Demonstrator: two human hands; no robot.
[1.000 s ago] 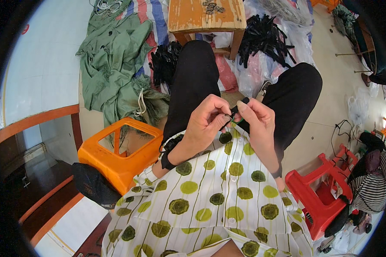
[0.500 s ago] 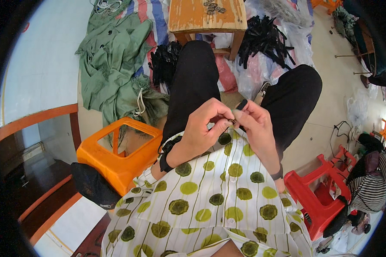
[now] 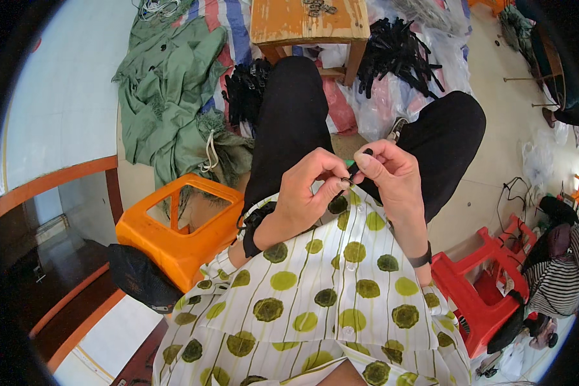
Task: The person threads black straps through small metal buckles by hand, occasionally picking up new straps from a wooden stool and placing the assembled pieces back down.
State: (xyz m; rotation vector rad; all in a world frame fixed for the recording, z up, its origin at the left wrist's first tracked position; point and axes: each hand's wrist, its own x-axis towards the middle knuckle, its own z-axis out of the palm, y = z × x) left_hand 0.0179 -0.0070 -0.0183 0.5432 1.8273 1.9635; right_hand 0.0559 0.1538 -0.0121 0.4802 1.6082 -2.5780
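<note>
Above my lap my two hands are close together, fingertips almost touching. My left hand (image 3: pixel 307 193) is closed in a pinch on a small dark metal buckle (image 3: pixel 346 181), mostly covered by thumb and forefinger. Pinched in my right hand (image 3: pixel 395 177) is a short black strap (image 3: pixel 354 168), which runs toward the buckle; its other end pokes up by the right thumb. Whether the strap passes through the buckle is too small to tell. A bit of green shows behind the fingertips.
A worn wooden stool (image 3: pixel 309 29) ahead bears several metal buckles (image 3: pixel 319 8). Black strap piles lie right (image 3: pixel 395 58) and left (image 3: pixel 246 90) of it. Green cloth (image 3: pixel 167 90) spreads at left. An orange plastic stool (image 3: pixel 174 231) and a red one (image 3: pixel 476 283) flank me.
My right hand has shifted slightly right and turned, so the strap now stretches between both hands; before, its end stood up above the fingers. My left hand has barely moved.
</note>
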